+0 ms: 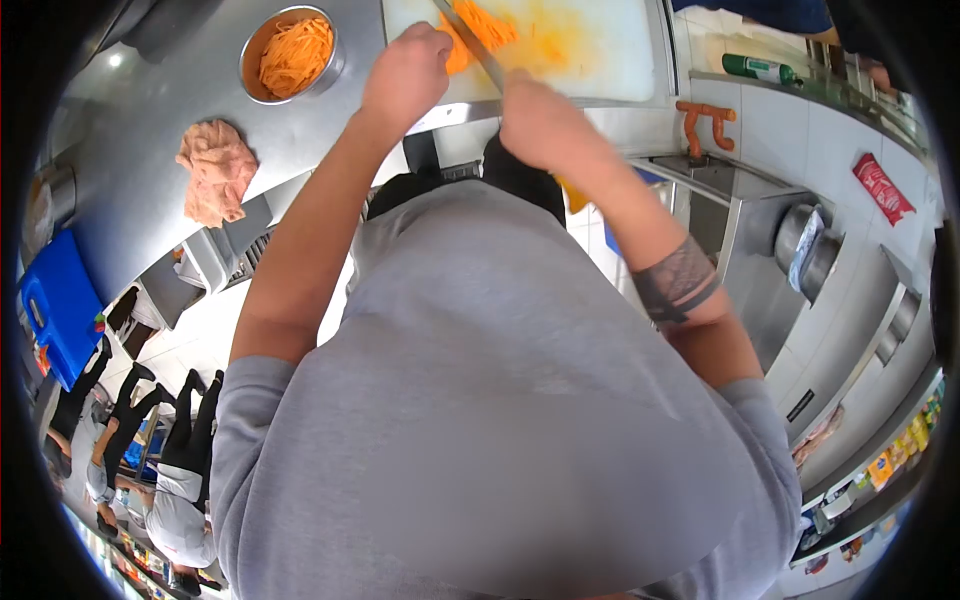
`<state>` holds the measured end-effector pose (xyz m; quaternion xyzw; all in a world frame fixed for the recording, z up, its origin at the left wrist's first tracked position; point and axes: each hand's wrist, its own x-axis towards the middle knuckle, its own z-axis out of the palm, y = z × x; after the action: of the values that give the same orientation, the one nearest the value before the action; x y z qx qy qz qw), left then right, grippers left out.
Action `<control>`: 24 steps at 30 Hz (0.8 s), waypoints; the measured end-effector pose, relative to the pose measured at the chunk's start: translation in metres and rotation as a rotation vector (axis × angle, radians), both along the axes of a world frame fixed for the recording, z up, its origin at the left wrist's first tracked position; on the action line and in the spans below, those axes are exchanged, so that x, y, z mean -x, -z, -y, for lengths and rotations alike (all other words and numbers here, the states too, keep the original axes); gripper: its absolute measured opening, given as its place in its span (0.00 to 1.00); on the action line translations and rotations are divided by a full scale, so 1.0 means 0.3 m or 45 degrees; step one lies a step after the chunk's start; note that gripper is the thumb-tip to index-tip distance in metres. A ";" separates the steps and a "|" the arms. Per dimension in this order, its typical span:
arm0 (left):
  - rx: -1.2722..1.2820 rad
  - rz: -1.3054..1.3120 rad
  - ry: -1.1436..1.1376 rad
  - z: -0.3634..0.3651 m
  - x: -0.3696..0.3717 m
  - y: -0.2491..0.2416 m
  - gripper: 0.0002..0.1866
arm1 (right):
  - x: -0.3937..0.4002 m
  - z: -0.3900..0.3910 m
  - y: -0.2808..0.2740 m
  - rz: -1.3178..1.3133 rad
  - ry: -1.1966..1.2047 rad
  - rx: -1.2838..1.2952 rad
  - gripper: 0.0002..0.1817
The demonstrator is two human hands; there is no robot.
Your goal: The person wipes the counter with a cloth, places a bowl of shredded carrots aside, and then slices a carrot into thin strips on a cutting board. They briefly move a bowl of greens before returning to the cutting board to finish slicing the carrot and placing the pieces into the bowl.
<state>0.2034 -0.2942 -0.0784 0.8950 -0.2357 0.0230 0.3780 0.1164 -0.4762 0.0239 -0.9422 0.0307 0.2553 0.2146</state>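
My right hand (pixel 545 122) is wrapped round the handle of a kitchen knife (pixel 480 45), its blade slanting up and left over the white cutting board (pixel 615 60). On the board, thin orange carrot strips (pixel 492 25) lie beside the blade. My left hand (pixel 408 72) is at the board's left part, fingers curled down against a piece of carrot (pixel 459 56) close to the blade. Its fingertips are partly hidden. Orange stains mark the board's middle.
Left of the board, a metal bowl (pixel 332 78) of carrot strips and a crumpled pinkish cloth (pixel 217 172) rest on the steel counter (pixel 150 130). A green bottle (pixel 760 69) lies on a ledge at right. Several people (pixel 180 510) stand at lower left, near a blue crate (pixel 62 305).
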 end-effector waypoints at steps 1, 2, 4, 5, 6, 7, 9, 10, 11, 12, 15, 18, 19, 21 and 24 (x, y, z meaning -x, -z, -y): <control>0.009 0.011 0.010 0.003 0.002 0.004 0.06 | -0.002 -0.003 -0.069 -0.048 -0.015 -0.012 0.12; 0.023 0.037 0.008 0.007 -0.011 0.000 0.05 | -0.004 -0.007 -0.112 -0.080 -0.042 -0.019 0.12; 0.004 0.027 -0.024 0.014 -0.007 -0.013 0.05 | 0.056 -0.021 0.008 -0.058 -0.006 0.025 0.12; -0.020 0.002 -0.041 0.016 0.003 -0.014 0.05 | 0.051 -0.020 0.031 -0.035 -0.001 0.007 0.12; -0.023 0.007 -0.041 0.014 -0.007 -0.014 0.05 | 0.044 -0.017 0.051 -0.007 0.002 -0.014 0.12; -0.038 0.042 -0.023 0.014 -0.019 -0.006 0.05 | 0.022 -0.018 0.018 -0.003 0.004 -0.020 0.12; -0.056 0.053 0.016 0.015 0.004 0.001 0.06 | -0.004 -0.014 -0.097 -0.072 -0.056 -0.003 0.12; -0.054 0.035 -0.001 0.019 0.002 -0.004 0.06 | 0.016 -0.016 -0.071 -0.069 -0.055 0.000 0.12; -0.051 0.021 -0.022 0.022 -0.005 -0.010 0.06 | 0.051 -0.022 -0.013 -0.064 -0.025 -0.002 0.12; -0.050 0.024 -0.022 0.025 -0.002 -0.017 0.06 | 0.079 -0.026 0.029 -0.063 0.009 -0.006 0.11; -0.092 -0.008 -0.046 0.026 0.006 -0.024 0.07 | 0.021 -0.011 -0.006 0.002 -0.018 -0.007 0.11; -0.074 0.038 -0.054 0.031 -0.017 -0.021 0.06 | 0.031 -0.018 -0.070 -0.016 -0.055 0.030 0.10; -0.075 0.031 -0.047 0.027 -0.010 -0.022 0.06 | 0.057 -0.023 -0.016 -0.031 -0.022 0.006 0.10; -0.077 0.025 -0.033 0.027 -0.007 -0.020 0.06 | 0.073 -0.012 0.064 -0.016 0.011 -0.023 0.12; -0.108 0.069 -0.010 0.025 0.007 -0.007 0.06 | 0.032 -0.019 -0.084 -0.082 -0.017 -0.019 0.12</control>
<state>0.2012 -0.3016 -0.0764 0.9102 -0.2431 0.0386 0.3332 0.1068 -0.4706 0.0492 -0.9321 0.0294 0.2871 0.2188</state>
